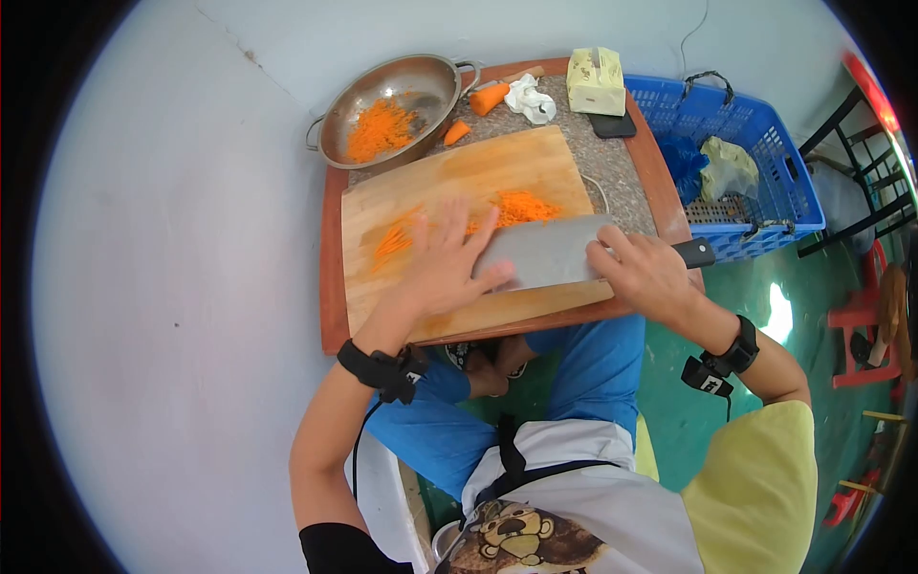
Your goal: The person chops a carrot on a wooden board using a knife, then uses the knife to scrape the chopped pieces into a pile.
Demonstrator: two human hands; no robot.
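Note:
A wide cleaver point(547, 254) lies nearly flat over the wooden cutting board point(382, 203), its black handle pointing right. My right hand point(643, 271) grips it where the blade meets the handle, fingers closed. On the left, my left hand point(449, 258) is spread with fingers apart, slightly blurred, beside the blade's left end; its thumb is at the blade. Shredded carrot point(524, 207) lies along the blade's upper edge, and more shreds point(390, 243) lie left of my left hand. Whether the left palm touches the board is hidden.
A metal pan point(337, 124) with shredded carrot stands at the back left. Behind the board are carrot pieces point(489, 99), crumpled tissue point(530, 100), a tissue pack point(595, 84) and a dark phone point(612, 125). A blue basket point(798, 191) stands right of the table.

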